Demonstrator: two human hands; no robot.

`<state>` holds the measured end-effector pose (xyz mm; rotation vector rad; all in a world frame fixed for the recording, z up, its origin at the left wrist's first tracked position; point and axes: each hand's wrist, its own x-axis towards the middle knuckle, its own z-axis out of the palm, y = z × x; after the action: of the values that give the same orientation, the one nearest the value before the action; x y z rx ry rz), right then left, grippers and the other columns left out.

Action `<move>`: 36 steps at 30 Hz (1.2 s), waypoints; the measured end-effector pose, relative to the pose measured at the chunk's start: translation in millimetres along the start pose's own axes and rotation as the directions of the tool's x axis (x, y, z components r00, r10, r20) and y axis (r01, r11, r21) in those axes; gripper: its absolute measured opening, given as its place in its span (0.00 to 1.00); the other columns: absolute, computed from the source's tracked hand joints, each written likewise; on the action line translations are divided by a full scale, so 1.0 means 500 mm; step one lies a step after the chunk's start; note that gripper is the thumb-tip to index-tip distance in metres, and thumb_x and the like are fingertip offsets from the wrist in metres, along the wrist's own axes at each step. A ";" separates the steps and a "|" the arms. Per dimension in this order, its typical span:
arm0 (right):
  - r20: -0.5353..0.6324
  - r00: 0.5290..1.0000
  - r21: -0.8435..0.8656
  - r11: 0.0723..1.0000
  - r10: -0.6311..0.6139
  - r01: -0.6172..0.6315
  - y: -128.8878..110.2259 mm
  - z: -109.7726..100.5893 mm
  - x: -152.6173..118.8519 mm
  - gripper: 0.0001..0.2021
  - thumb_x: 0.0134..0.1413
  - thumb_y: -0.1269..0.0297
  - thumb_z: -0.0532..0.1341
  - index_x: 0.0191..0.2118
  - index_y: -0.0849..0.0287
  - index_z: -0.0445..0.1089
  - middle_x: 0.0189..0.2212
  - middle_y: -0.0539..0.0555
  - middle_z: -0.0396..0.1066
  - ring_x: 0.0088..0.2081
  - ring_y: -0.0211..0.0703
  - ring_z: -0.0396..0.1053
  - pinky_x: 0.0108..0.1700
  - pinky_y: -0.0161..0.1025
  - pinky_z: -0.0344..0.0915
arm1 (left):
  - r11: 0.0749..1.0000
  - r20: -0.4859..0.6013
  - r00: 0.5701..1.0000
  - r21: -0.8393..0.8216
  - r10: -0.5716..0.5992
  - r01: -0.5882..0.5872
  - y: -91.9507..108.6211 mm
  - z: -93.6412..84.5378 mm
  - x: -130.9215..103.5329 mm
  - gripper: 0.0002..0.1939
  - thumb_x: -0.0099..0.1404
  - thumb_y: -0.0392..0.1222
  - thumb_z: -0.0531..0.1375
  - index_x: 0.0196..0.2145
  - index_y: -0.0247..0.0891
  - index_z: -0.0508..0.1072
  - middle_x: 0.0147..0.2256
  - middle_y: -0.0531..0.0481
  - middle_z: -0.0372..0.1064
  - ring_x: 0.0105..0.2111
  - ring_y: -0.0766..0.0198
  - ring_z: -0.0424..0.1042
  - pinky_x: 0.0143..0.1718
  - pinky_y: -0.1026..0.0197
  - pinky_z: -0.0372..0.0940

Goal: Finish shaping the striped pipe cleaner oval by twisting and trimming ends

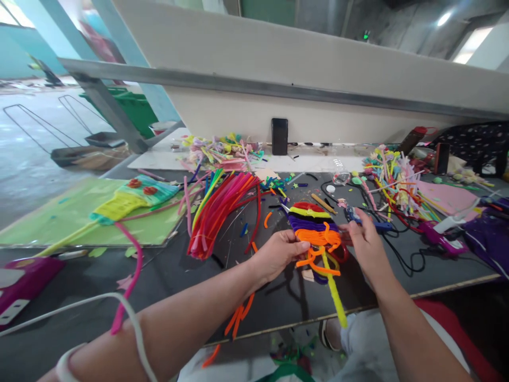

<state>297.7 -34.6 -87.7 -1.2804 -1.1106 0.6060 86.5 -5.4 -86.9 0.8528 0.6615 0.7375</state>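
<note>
A striped pipe-cleaner piece [312, 225] in red, yellow, black, purple and orange lies over the table's front part, with a yellow stem [336, 297] pointing down from it. My left hand [280, 254] pinches its lower left edge, by the loose orange ends. At the right edge of the piece is my right hand [363, 236], thumb and fingers closed round a small dark blue tool whose shape is partly hidden. A wooden stick [323, 203] lies just behind the piece.
Red and pink pipe cleaners [218, 212] lie left of centre. A green board [51, 212] holds a yellow-and-teal piece [133, 199]. A phone [279, 136] stands at the back. Cut scraps [392, 180] pile at right, beside cables and a magenta power strip [441, 239]. A white cable crosses my left forearm.
</note>
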 end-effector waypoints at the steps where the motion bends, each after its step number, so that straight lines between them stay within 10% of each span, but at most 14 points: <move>1: -0.010 0.999 -0.105 0.994 -0.044 0.043 -0.008 -0.004 -0.003 0.23 0.54 0.56 0.59 0.55 0.52 0.61 0.39 0.56 0.72 0.36 0.46 0.71 0.40 0.45 0.67 | 1.000 -0.021 1.000 -0.010 -0.006 0.006 0.000 -0.003 0.002 0.17 0.45 0.43 0.70 0.32 0.30 0.75 0.27 0.47 0.72 0.25 0.67 0.69 0.31 0.63 0.63; 7: 0.340 0.897 -0.327 0.859 -0.282 0.394 -0.076 0.000 -0.047 0.13 0.54 0.69 0.55 0.45 0.53 0.68 0.45 0.56 0.67 0.48 0.47 0.65 0.51 0.45 0.61 | 1.000 -0.021 1.000 -0.001 0.003 -0.003 -0.007 -0.014 0.010 0.16 0.49 0.44 0.68 0.32 0.30 0.74 0.28 0.46 0.72 0.25 0.68 0.69 0.27 0.66 0.61; 15: 0.640 0.723 -0.421 0.668 -0.260 0.613 -0.118 0.020 -0.080 0.31 0.42 0.74 0.57 0.57 0.54 0.56 0.55 0.58 0.59 0.56 0.53 0.56 0.57 0.52 0.53 | 0.999 0.003 1.000 0.047 0.022 -0.022 -0.005 -0.006 0.006 0.17 0.50 0.46 0.67 0.32 0.30 0.73 0.27 0.47 0.71 0.23 0.70 0.67 0.25 0.67 0.59; 24: 0.582 0.773 -0.638 0.447 -0.255 0.627 -0.106 0.075 -0.090 0.03 0.49 0.68 0.63 0.32 0.53 0.69 0.36 0.50 0.72 0.47 0.49 0.61 0.54 0.52 0.44 | 0.996 -0.019 1.000 0.090 0.018 -0.016 -0.012 -0.005 0.008 0.17 0.49 0.47 0.67 0.30 0.31 0.71 0.24 0.51 0.68 0.20 0.72 0.64 0.23 0.67 0.57; 36: 0.435 0.855 -0.760 0.394 -0.284 0.517 -0.092 0.077 -0.073 0.08 0.50 0.69 0.60 0.23 0.57 0.62 0.24 0.51 0.69 0.36 0.47 0.62 0.47 0.49 0.48 | 0.999 0.013 1.000 0.045 -0.022 0.021 -0.008 -0.010 0.007 0.12 0.51 0.44 0.66 0.25 0.31 0.71 0.21 0.52 0.66 0.19 0.72 0.63 0.24 0.66 0.58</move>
<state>239.2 -60.3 -58.6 -1.6908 -2.0147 -0.2885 86.1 -2.4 -93.5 0.8902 0.6760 0.6992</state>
